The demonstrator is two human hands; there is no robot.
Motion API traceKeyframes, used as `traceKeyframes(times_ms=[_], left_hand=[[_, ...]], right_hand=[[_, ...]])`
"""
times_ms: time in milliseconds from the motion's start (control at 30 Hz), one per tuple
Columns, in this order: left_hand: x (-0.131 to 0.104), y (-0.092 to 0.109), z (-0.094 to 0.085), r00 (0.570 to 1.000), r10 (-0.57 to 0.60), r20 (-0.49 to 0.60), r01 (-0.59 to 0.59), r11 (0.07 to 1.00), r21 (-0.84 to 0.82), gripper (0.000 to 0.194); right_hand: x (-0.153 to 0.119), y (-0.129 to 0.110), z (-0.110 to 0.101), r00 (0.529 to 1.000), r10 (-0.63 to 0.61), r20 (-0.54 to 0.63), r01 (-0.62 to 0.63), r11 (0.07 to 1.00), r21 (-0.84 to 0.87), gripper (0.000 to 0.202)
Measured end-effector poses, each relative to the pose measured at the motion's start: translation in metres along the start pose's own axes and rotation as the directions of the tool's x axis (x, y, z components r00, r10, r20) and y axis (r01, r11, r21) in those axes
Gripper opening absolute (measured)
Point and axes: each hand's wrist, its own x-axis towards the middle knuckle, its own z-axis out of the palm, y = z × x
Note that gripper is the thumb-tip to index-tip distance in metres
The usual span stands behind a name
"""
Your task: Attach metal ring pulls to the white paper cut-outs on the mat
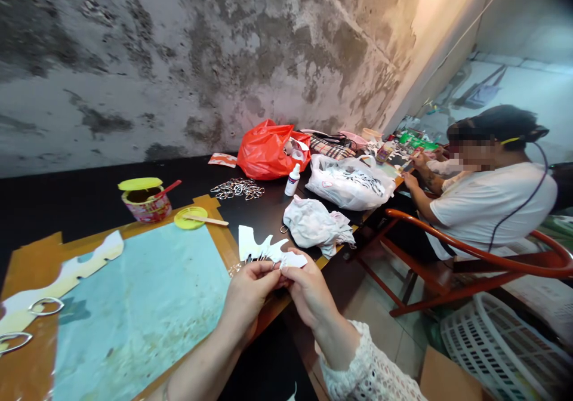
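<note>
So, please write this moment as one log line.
left hand: holds white cutout | right hand: holds same cutout | beside: blue mat, white rag

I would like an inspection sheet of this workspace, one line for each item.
Surface: black table bearing a brown board with a pale blue sheet.
Job's things: white cut-out piece, pinched by both hands.
Clutter: red bag, white bags, heap of metal rings, glue bottle, tin with yellow lid.
Grippers: left hand and right hand shut on the piece.
Cables: thin dark cord on the co-worker's back.
Surroundings: stained wall, seated co-worker, red chair, white basket.
</note>
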Motion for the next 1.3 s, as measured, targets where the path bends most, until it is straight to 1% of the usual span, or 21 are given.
traceKeyframes(times_ms=[167,300,433,567,667,733,967,1067,1167,1300], left_hand=[[0.0,0.001,0.0,0.999,-0.023,0.048,0.025,0.999,-0.048,0.02],[-0.001,0.0,0.0,0.998,-0.037,0.044,0.04,0.996,-0.078,0.023],[0.0,-0.001,0.0,0.999,-0.025,0.042,0.028,0.997,-0.068,0.026],[-0.001,0.001,0.0,0.998,-0.001,0.055,0.003,0.999,-0.033,0.027],[-0.001,0.003,0.0,0.999,0.011,0.052,-0.01,1.0,-0.017,0.029],[0.0,0.001,0.0,0.999,0.008,0.043,-0.007,1.0,-0.015,0.029],[0.003,-0.01,-0.003,1.0,-0.003,0.028,0.003,1.0,0.001,0.029],[0.003,-0.012,-0.003,1.0,-0.005,0.017,0.005,1.0,0.021,0.029],[0.002,-0.011,-0.002,1.0,-0.014,0.004,0.014,1.0,0.026,0.027],[0.0,-0.004,-0.002,1.0,-0.009,-0.008,0.009,0.999,-0.031,0.029]], right_hand=[[-0.001,0.0,-0.001,1.0,0.001,0.018,-0.001,0.999,0.035,0.055],[0.0,0.004,-0.002,1.0,-0.024,-0.005,0.024,0.999,0.043,0.052],[0.001,0.009,-0.003,0.999,-0.052,-0.012,0.053,0.998,0.033,0.053],[-0.001,0.006,-0.006,0.999,-0.037,0.033,0.035,0.997,0.07,0.055],[-0.004,0.003,-0.008,0.997,-0.009,0.076,-0.001,0.992,0.125,0.052],[-0.006,0.003,-0.009,0.997,-0.005,0.081,-0.006,0.991,0.135,0.05],[-0.004,0.009,-0.005,0.995,-0.1,-0.019,0.1,0.995,0.012,0.056],[-0.003,0.01,-0.005,0.992,-0.112,-0.052,0.112,0.994,-0.006,0.057],[0.0,0.01,-0.006,0.993,-0.105,-0.056,0.104,0.994,-0.011,0.058],[0.003,0.004,-0.008,0.994,-0.105,-0.019,0.105,0.994,-0.037,0.057]])
